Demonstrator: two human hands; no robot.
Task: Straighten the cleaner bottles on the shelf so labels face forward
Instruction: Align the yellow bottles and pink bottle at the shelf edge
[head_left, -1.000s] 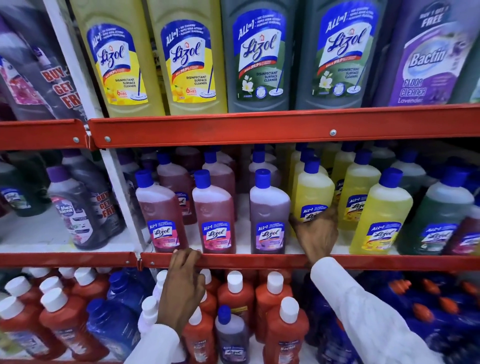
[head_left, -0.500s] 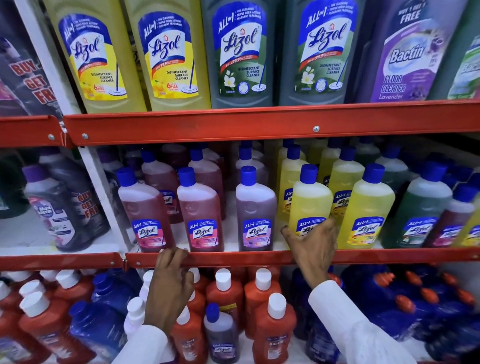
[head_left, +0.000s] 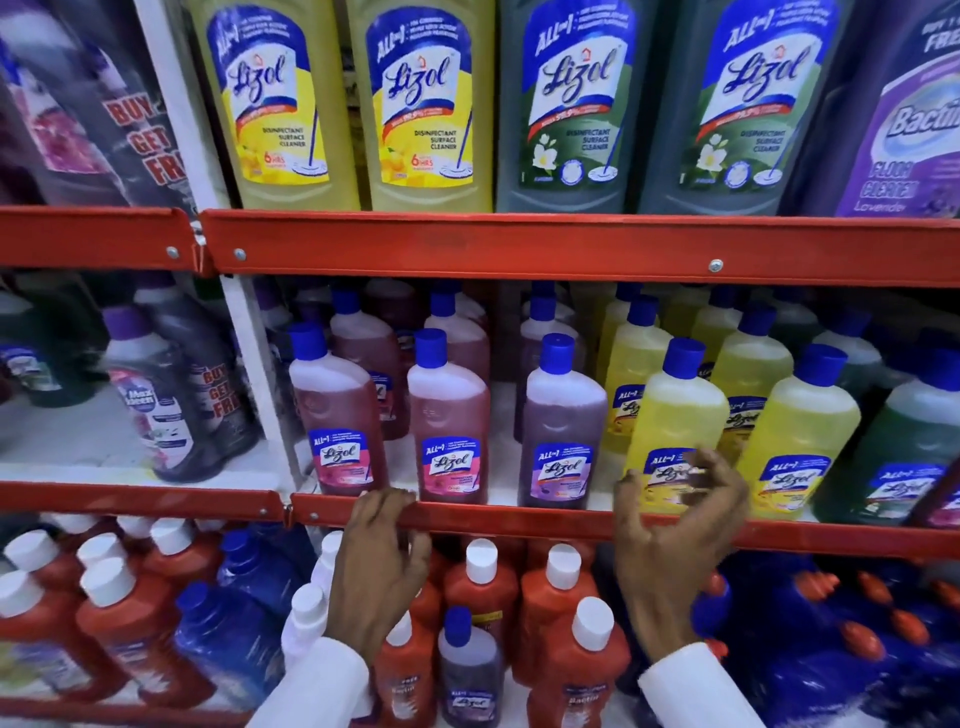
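Note:
The middle shelf holds a front row of Lizol cleaner bottles with blue caps: two pink bottles (head_left: 337, 410) (head_left: 449, 415), a purple bottle (head_left: 561, 421), two yellow bottles (head_left: 675, 410) (head_left: 800, 431) and a green bottle (head_left: 904, 452). Their labels face forward. My right hand (head_left: 675, 545) hovers in front of the left yellow bottle's label, fingers curled and apart, fingertips at or just off the label. My left hand (head_left: 379, 566) rests on the red shelf rail (head_left: 519, 519) below the pink bottles, holding no bottle.
Large yellow and grey-green Lizol bottles (head_left: 426, 104) stand on the top shelf behind a red rail (head_left: 571, 249). Orange bottles with white caps (head_left: 566, 613) and blue bottles (head_left: 810, 649) crowd the bottom shelf. A white upright (head_left: 249, 364) divides the left bay with dark bottles.
My right hand has drawn back from the left yellow bottle's base and its fingers have spread. My left hand stays on the rail. The view has shifted slightly.

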